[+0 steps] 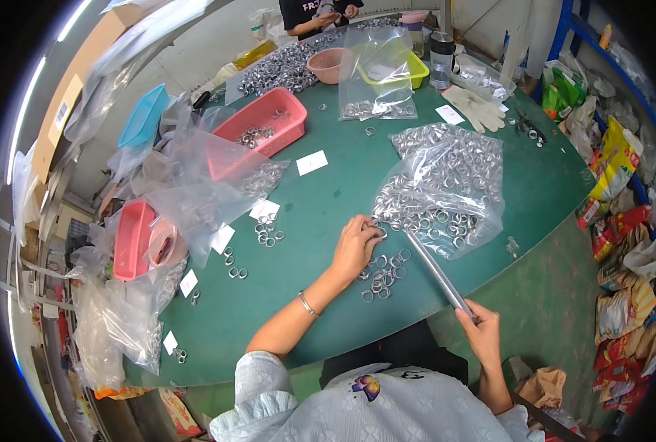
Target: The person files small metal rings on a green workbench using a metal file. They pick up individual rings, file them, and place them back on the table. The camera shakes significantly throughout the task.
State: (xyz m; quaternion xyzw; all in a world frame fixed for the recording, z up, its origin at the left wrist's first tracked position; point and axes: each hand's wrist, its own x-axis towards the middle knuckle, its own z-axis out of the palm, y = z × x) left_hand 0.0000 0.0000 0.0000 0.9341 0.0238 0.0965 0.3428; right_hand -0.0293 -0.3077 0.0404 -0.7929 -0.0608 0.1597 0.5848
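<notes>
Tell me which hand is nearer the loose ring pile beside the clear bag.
Left. The left hand is at the upper-left edge of the loose ring pile; the right hand, holding the silver rod, is farther off, to its lower right.

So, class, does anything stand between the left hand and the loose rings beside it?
Nothing visible: the left hand is right beside the loose rings; the metal rod in the right hand slants past on their right.

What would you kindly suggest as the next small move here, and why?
Perhaps bring the ring at the fingertips of the left hand to the far end of the rod, since the right hand holds the rod with that end close by.
</notes>
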